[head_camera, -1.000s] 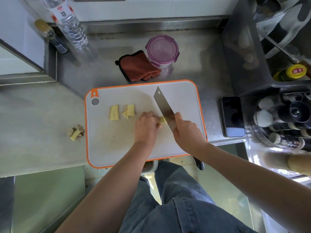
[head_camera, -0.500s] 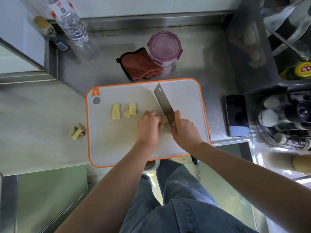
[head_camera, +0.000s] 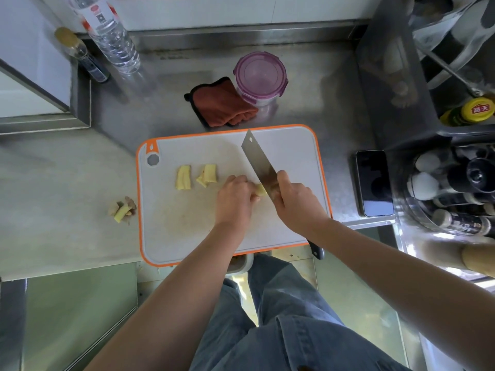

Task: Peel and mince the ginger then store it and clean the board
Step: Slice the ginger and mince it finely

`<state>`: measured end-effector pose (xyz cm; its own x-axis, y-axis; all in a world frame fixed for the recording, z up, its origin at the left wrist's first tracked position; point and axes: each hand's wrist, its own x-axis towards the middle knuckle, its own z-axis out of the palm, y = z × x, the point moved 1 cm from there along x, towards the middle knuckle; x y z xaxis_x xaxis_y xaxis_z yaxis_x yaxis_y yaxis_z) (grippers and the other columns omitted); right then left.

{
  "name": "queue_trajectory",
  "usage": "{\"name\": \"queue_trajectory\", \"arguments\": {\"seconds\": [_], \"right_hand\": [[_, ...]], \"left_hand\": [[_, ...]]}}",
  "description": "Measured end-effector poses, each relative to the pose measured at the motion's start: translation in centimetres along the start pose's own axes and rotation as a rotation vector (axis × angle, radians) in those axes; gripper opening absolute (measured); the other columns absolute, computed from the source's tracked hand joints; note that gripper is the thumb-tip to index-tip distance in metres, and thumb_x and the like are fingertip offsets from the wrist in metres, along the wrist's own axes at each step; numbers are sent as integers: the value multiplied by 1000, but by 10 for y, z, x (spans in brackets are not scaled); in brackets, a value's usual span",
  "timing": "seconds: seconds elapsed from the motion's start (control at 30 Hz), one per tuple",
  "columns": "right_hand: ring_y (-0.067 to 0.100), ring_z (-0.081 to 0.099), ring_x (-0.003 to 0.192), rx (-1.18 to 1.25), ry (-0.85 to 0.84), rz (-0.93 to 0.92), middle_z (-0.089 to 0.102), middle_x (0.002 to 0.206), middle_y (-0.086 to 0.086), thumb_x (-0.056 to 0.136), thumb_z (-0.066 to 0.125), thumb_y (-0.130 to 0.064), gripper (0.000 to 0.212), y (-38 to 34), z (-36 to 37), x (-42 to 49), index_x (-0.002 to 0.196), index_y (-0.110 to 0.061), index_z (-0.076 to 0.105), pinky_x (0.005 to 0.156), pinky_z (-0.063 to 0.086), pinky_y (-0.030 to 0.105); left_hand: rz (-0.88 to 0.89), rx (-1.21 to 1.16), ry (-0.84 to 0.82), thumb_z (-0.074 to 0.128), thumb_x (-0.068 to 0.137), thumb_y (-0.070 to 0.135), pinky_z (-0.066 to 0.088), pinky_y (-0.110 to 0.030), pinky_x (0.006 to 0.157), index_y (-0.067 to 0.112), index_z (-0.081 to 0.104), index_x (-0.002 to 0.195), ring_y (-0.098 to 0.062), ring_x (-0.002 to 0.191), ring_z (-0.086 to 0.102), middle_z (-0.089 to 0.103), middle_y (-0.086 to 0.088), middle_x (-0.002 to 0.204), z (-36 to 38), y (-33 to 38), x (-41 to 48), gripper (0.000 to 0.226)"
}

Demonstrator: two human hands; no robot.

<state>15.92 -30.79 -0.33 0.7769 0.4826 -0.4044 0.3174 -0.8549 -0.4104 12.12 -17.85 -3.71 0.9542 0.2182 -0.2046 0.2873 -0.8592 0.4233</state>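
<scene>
A grey cutting board (head_camera: 292,162) with an orange rim lies on the steel counter. My left hand (head_camera: 234,202) holds a small piece of peeled ginger (head_camera: 260,190) down on the board with curled fingers. My right hand (head_camera: 296,204) grips a cleaver (head_camera: 258,163), its blade set against that piece. Two stacks of sliced ginger (head_camera: 184,177) (head_camera: 208,174) lie to the left on the board. Ginger peel scraps (head_camera: 122,208) sit on the counter left of the board. A round container (head_camera: 259,76) with a purple lid stands behind the board.
A red cloth (head_camera: 219,105) lies beside the container. A phone (head_camera: 375,183) lies right of the board. A water bottle (head_camera: 109,33) and a small dark bottle (head_camera: 85,57) stand at the back left. A rack of bottles (head_camera: 455,194) crowds the right side.
The cleaver and both hands stay at the same ginger piece, with only small shifts of the blade against it. The slices and scraps have not moved.
</scene>
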Motion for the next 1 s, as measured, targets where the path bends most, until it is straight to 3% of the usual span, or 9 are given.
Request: {"name": "queue_trajectory", "arguments": {"seconds": [0.2,0.4,0.63,0.83,1.0], "right_hand": [[12,42,52,-36,-36,37,41,62,-2,97,37,-12,14,1,2,-12,100,-19,25,45,25,23],[28,50,56,2,26,47,52,68,9,96,38,-12,8,2,18,5,102,-12,33,49,35,32],[33,48,56,104,117,23,52,68,12,95,36,-12,7,-2,5,20,99,-12,30,50,37,36],[13,43,51,47,27,-20,41,63,-5,99,36,-17,6,-3,-6,-1,103,-15,31,45,24,23],[12,42,52,27,6,8,40,62,-5,98,37,-15,8,-3,-1,-10,106,-13,33,45,24,24]], "left_hand": [[20,-21,1,70,84,19,41,-28,70,14,75,103,-21,90,53,65,-2,92,1,-1,1,20],[19,11,-6,70,83,18,36,-30,64,9,74,89,-24,86,52,61,-5,82,6,-5,3,11],[9,-7,-10,70,83,17,41,-30,69,13,75,97,-22,89,52,64,-3,88,2,-3,2,16],[4,17,-15,69,86,23,44,-27,79,18,73,108,-18,97,52,66,-1,99,0,0,1,24],[-1,-13,-6,71,83,21,47,-30,78,16,74,103,-19,94,53,67,-1,97,0,-1,0,21]]}}
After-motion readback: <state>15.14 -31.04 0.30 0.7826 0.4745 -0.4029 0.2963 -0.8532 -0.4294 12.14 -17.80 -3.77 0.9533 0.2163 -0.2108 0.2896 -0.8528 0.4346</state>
